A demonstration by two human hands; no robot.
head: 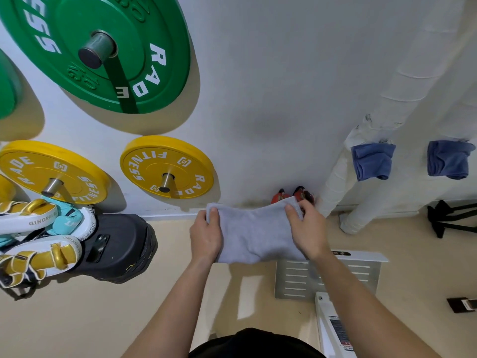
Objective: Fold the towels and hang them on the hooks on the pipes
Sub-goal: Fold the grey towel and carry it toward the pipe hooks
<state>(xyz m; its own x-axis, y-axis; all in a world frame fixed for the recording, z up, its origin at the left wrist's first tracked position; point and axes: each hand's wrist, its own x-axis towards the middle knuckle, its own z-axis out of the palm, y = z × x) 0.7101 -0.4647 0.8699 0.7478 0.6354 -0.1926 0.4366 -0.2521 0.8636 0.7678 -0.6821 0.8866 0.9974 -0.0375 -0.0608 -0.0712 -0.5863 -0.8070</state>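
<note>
Head view, folded grey towel (pixel 255 236), left grip (pixel 206 235) and right grip (pixel 307 231) clutching it

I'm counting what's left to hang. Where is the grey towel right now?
In the head view the grey towel is at centre, held up between the left hand and right hand, left of the white pipe carrying a blue towel.

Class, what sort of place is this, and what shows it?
Probably a gym: a round green weight plate and a round yellow weight plate on wall pegs, gold-and-white boxing gloves at left.
</note>
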